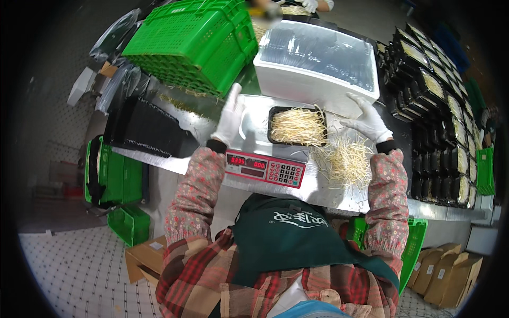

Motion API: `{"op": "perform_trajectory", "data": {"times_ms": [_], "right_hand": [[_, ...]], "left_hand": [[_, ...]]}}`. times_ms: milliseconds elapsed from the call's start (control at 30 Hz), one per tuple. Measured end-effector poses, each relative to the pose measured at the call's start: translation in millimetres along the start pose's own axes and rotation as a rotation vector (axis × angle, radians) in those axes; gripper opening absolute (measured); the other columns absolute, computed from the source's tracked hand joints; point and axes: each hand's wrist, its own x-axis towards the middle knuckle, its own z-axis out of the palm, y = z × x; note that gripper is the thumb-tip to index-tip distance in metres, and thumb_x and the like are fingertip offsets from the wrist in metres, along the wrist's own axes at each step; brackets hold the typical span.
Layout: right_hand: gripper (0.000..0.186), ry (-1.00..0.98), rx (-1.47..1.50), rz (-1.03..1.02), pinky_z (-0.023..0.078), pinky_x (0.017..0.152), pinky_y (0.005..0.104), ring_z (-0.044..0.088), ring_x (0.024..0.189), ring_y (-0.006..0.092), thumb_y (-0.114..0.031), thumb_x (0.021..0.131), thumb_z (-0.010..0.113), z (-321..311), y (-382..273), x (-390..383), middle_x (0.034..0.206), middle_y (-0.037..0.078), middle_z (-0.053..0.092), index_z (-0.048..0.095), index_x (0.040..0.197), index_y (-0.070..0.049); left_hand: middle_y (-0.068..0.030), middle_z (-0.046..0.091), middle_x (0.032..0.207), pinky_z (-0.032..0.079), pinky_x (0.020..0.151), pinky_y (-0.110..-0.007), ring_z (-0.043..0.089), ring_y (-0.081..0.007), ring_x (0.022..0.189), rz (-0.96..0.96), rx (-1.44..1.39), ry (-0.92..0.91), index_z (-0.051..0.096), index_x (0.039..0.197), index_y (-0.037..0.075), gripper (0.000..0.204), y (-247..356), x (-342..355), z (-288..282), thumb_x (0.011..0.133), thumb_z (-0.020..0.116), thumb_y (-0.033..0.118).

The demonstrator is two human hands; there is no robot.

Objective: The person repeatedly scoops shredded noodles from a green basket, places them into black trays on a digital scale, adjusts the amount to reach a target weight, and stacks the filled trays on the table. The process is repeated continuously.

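A black tray (271, 139) heaped with pale bean sprouts (297, 126) rests on the platform of a red-fronted digital scale (265, 170), its display lit. To the left of the tray, my white-gloved left hand (230, 117) is raised with its fingers straight and nothing in it. My right hand (367, 121), also gloved, hovers on the other side with thumb and fingers apart, close to the white foam box (313, 87). Below that hand a loose pile of sprouts (344, 161) lies on the metal table. Both hands are apart from the tray.
Stacked green crates (196, 47) stand at the back left, above a stack of empty black trays (148, 127). Clear film covers the foam box. Many filled trays (440, 122) are stacked along the right. Another person's gloved hand (308, 5) shows at the far edge.
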Motion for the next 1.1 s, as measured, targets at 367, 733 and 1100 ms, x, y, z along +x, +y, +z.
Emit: {"op": "perform_trajectory", "data": {"times_ms": [367, 733, 1100], "right_hand": [[0.125, -0.311, -0.573, -0.120, 0.020, 0.106, 0.0741, 0.016, 0.144, 0.0490, -0.068, 0.049, 0.082, 107.5, -88.1, 42.9, 0.155, 0.024, 0.024, 0.033, 0.150, -0.012], [0.022, -0.168, -0.286, -0.025, 0.053, 0.080, 0.0425, 0.067, 0.087, 0.0340, -0.024, 0.082, 0.066, 85.2, -20.1, -9.3, 0.089, 0.017, 0.070, 0.072, 0.097, -0.009], [0.022, 0.001, 0.281, 0.258, 0.051, 0.061, 0.0296, 0.067, 0.065, 0.0155, -0.022, 0.089, 0.068, -2.7, -16.1, -39.1, 0.072, 0.010, 0.070, 0.072, 0.090, 0.000]], "left_hand": [[-0.0240, 0.038, 0.147, 0.037, 0.106, -0.054, 0.041, -0.0380, 0.133, 0.588, 1.430, -0.471, 0.037, 0.144, 0.006, 0.062, -35.6, -26.0, 116.5, 0.098, 0.048, 0.045], [-0.0206, 0.023, 0.157, 0.021, 0.114, -0.059, 0.016, -0.0384, 0.147, 0.284, 1.127, -0.527, 0.027, 0.151, 0.004, 0.074, 0.5, -44.6, 125.5, 0.095, 0.051, 0.046], [-0.0230, 0.020, 0.158, 0.013, 0.117, -0.055, 0.017, -0.0388, 0.147, 0.338, 0.854, -0.444, 0.018, 0.154, 0.003, 0.114, 12.5, -46.0, 101.9, 0.071, 0.075, 0.057]]}}
